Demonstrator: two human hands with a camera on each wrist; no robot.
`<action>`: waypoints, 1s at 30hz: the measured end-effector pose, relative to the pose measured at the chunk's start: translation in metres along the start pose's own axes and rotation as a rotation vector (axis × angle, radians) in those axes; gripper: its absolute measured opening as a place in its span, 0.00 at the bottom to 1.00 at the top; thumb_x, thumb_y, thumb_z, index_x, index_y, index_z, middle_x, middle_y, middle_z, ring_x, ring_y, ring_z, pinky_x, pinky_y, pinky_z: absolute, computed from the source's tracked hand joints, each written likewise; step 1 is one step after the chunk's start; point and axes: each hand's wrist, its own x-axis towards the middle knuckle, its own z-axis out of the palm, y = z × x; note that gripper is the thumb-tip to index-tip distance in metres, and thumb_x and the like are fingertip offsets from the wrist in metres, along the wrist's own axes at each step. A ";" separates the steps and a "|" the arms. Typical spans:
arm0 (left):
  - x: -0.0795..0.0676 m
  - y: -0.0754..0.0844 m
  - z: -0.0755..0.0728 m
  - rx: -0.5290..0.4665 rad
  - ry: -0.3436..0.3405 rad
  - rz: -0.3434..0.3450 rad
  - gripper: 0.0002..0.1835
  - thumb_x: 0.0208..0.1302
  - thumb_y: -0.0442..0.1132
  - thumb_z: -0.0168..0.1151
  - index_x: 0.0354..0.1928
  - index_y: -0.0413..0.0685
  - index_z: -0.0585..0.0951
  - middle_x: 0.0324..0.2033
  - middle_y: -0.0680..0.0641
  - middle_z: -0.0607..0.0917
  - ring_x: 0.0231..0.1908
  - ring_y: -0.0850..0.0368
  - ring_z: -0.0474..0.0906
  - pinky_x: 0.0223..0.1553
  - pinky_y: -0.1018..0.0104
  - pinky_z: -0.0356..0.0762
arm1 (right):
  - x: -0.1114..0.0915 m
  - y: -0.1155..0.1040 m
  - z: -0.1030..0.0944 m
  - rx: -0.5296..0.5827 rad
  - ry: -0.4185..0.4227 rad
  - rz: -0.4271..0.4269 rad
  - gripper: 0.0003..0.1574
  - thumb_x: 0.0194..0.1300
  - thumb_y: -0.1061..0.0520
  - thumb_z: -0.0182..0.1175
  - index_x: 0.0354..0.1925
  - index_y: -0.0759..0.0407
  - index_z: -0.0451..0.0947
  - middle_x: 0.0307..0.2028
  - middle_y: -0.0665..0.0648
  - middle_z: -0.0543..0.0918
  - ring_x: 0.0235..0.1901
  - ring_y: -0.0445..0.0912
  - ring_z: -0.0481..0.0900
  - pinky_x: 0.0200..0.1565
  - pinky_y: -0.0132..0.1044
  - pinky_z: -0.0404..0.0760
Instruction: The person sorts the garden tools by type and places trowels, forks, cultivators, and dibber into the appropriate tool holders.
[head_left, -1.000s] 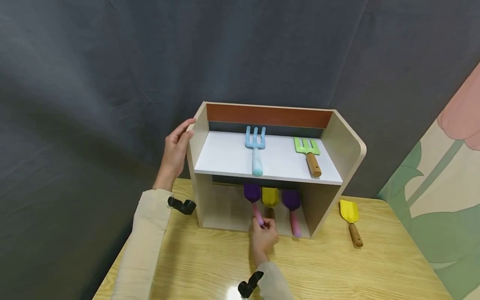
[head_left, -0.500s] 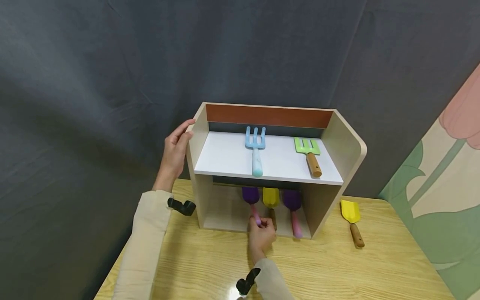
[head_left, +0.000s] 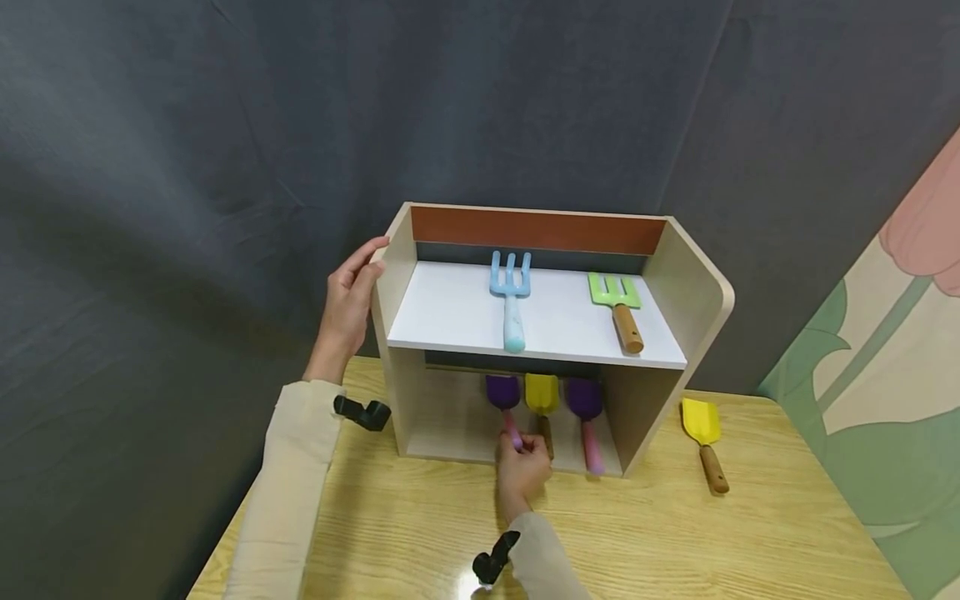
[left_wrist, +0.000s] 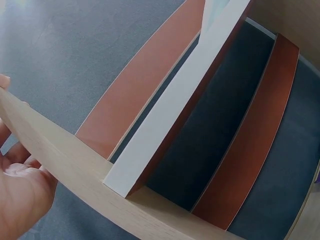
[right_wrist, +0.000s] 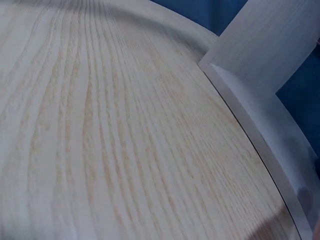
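Note:
My left hand grips the upper left side panel of a small two-tier wooden shelf; in the left wrist view the same hand lies around the panel's edge. At the front of the lower tier, my right hand pinches the pink handle of a toy shovel with a purple blade. Just right of it lies a yellow shovel, its wooden handle partly behind my fingers. A second purple shovel with a pink handle lies further right.
On the white upper tier lie a blue hand fork and a green hand fork with a wooden handle. Another yellow shovel rests on the wooden table, right of the shelf. A dark curtain hangs behind.
My right hand has shifted slightly left, and the held purple shovel has moved slightly left and down with it. My left hand keeps its place on the shelf.

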 end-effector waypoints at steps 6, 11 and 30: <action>0.000 0.000 0.000 0.005 -0.001 0.008 0.22 0.71 0.39 0.49 0.64 0.40 0.73 0.64 0.44 0.71 0.60 0.49 0.66 0.64 0.47 0.59 | 0.000 0.001 0.002 -0.030 -0.043 0.012 0.13 0.45 0.56 0.73 0.28 0.57 0.79 0.24 0.54 0.83 0.25 0.49 0.81 0.25 0.42 0.75; 0.000 0.000 0.000 -0.003 -0.003 0.009 0.22 0.71 0.39 0.49 0.64 0.40 0.73 0.64 0.44 0.71 0.60 0.50 0.66 0.63 0.47 0.59 | -0.001 0.004 0.006 -0.010 -0.054 -0.008 0.14 0.45 0.58 0.74 0.29 0.58 0.78 0.23 0.54 0.83 0.25 0.48 0.81 0.24 0.41 0.77; 0.000 -0.001 0.000 -0.004 -0.008 0.018 0.23 0.71 0.39 0.49 0.64 0.39 0.73 0.65 0.44 0.71 0.61 0.50 0.66 0.64 0.49 0.59 | -0.003 0.006 0.009 -0.105 -0.084 0.013 0.17 0.43 0.56 0.75 0.29 0.58 0.76 0.25 0.57 0.83 0.28 0.57 0.81 0.30 0.53 0.76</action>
